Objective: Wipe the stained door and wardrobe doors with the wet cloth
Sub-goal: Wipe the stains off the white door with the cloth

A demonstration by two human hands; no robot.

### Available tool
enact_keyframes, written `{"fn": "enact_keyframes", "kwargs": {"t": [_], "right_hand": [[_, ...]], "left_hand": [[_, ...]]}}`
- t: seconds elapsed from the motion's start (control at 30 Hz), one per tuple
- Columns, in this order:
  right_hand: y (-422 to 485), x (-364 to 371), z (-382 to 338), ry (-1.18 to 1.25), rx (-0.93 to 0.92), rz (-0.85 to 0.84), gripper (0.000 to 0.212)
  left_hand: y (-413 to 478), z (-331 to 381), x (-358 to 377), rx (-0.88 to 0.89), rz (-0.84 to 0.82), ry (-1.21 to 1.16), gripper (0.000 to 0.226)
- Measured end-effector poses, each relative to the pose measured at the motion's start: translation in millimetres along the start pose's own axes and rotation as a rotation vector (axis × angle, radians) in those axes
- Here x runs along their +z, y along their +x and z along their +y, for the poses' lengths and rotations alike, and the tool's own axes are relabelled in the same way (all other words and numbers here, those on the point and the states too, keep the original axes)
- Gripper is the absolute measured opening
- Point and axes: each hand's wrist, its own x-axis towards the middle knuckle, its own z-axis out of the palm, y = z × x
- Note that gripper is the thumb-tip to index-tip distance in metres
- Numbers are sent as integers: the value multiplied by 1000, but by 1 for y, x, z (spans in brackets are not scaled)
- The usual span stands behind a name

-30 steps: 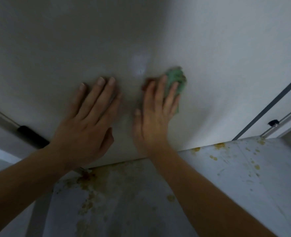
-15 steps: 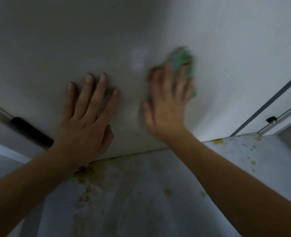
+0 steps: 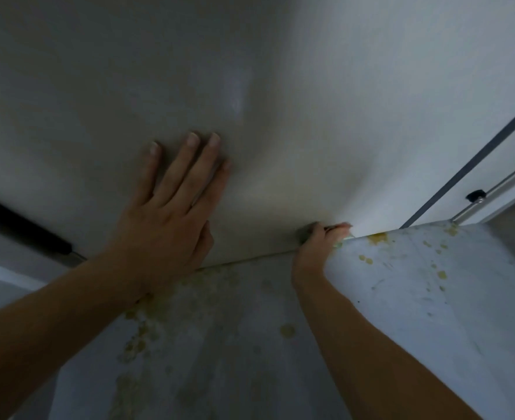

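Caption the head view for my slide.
Left hand flat on the pale door; right hand curled at its bottom edge, beside yellow stains.

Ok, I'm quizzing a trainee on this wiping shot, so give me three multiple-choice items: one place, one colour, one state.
1. The left hand lies on: A the pale panel B a tabletop C a window pane
2. The stains are: A red B yellow C blue
3. The right hand has its fingers: A spread flat B curled C hidden

A: its palm is flat on the panel. B: the spots look yellowish. B: they curl at the panel's lower edge.
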Motion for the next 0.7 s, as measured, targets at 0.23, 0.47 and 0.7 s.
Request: {"fn": "enact_keyframes", "kwargs": {"t": [0.23, 0.47, 0.7], "right_hand": [[-5, 15, 25, -20, 160, -54, 76], [-122, 62, 38, -287, -519, -362, 88], [-103, 66, -62, -934, -1715, -339, 72]], "left_hand": [[-28, -17, -4, -69, -7, -14, 84], [-77, -49, -9, -244, 32, -9, 88], [-94, -56, -3, -363, 95, -54, 90]]}}
